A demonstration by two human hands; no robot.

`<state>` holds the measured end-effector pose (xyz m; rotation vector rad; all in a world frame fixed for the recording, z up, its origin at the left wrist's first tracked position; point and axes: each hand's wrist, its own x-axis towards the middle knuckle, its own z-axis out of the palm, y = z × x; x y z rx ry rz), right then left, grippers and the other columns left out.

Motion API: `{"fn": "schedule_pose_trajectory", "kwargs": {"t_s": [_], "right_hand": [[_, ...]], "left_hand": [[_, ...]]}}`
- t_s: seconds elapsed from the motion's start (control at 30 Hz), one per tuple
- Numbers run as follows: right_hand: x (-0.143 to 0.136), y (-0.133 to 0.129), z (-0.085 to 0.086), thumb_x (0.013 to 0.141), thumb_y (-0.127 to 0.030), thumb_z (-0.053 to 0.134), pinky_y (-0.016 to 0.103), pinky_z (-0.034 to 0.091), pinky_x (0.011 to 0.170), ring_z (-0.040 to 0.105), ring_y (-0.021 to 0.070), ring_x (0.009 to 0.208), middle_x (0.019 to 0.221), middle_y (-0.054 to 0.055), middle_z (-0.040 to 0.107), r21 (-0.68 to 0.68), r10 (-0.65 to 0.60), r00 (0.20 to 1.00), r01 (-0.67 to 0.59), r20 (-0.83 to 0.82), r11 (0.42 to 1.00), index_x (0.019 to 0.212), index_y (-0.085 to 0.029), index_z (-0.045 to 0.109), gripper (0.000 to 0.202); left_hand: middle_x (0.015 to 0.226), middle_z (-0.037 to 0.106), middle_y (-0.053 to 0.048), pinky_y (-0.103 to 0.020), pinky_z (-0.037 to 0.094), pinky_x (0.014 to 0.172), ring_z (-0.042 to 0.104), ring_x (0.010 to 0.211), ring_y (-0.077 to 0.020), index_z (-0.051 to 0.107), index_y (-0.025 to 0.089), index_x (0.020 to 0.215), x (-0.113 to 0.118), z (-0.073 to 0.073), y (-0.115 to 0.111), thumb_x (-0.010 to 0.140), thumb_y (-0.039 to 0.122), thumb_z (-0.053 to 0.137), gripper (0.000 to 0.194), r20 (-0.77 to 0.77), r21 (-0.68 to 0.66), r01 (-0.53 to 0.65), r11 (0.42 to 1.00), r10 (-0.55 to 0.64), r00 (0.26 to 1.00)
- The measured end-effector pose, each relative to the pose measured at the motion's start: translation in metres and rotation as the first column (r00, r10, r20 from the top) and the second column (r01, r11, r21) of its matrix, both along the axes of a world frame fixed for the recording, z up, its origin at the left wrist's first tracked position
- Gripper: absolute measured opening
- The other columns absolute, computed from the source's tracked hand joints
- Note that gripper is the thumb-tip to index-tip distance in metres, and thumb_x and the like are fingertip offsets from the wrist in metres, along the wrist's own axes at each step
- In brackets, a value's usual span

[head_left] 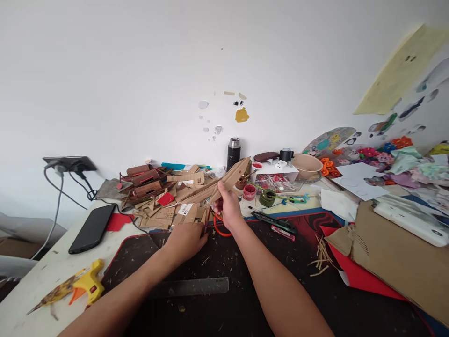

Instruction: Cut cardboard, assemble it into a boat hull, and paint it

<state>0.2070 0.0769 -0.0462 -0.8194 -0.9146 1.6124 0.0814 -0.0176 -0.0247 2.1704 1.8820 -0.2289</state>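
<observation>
My right hand (228,206) is closed on long strips of brown cardboard (233,177), its thumb on top, raised over the back of the dark mat (196,313). An orange-red loop (221,229), perhaps a scissor handle, shows just under that hand. Left of it, my left hand (186,241) rests low, back upward, at the mat's rear edge; its fingers curl down, and what they hold, if anything, is hidden. A pile of cardboard scraps (157,215) lies just beyond.
A yellow glue gun (87,283) and black phone (93,229) lie left. A clear ruler (196,286) is on the mat. Behind stand a black flask (234,152) and paint jars (267,197). A cutter (273,222) and large cardboard (403,262) are right.
</observation>
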Motion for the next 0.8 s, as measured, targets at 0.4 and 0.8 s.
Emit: {"fn": "schedule_pose_trajectory", "kwargs": {"t_s": [0.4,0.8], "right_hand": [[-0.001,0.0,-0.004,0.071,-0.083,0.081,0.02,0.028,0.033,0.046,0.0094,0.035,0.049,-0.005,0.055,-0.016,-0.005,1.0,0.006,0.018,1.0,0.074,-0.022,0.055,0.066],[-0.005,-0.005,-0.003,0.069,-0.086,0.079,0.021,0.03,0.033,0.045,0.0094,0.035,0.047,-0.005,0.054,-0.005,0.024,0.997,-0.024,0.068,1.0,0.073,-0.023,0.054,0.068]], "left_hand": [[0.128,0.074,-0.015,-0.048,0.054,0.105,0.069,0.123,-0.0357,0.071,0.02,0.117,-0.005,-0.002,-0.05,0.1,0.042,0.065,0.028,0.189,0.052,0.108,0.993,-0.116,0.975],[0.131,0.071,-0.02,-0.053,0.051,0.105,0.065,0.124,-0.0402,0.072,0.014,0.125,-0.041,-0.041,-0.023,0.101,0.045,0.066,0.04,0.024,0.35,0.048,0.935,-0.06,0.998]]}}
